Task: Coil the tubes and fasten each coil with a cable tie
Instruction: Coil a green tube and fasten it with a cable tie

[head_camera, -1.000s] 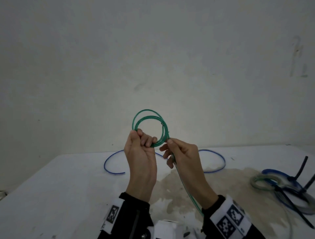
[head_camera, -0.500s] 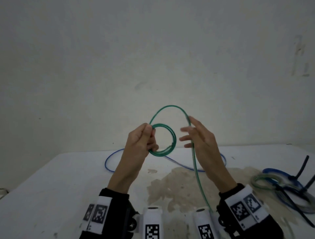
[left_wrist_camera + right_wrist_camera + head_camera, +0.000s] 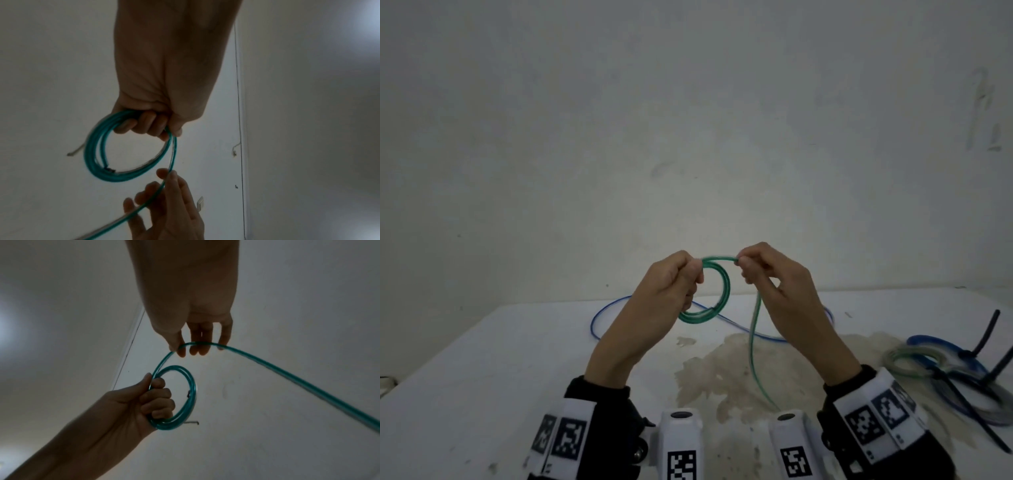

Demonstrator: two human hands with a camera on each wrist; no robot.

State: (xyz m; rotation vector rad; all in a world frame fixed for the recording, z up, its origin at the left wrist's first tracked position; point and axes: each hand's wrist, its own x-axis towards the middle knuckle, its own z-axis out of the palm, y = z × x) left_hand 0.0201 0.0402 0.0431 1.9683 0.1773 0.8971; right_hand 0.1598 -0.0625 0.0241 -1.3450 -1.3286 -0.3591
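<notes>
Green tube point(image 3: 722, 291) is up above the table point(image 3: 482, 359): left hand point(image 3: 671, 287) fists round its coil at nine o'clock, one strand bridges across to three o'clock, where right hand point(image 3: 774, 284) pinches it, and the tail drops toward six, ready for another loop, I'd say.

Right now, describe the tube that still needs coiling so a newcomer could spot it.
Look at the white table, behind the raised hands. The blue tube lies there loose in wide open curves. Unlike the green tube held in the air, or the tied coils at the right, nothing holds or binds it.
</notes>
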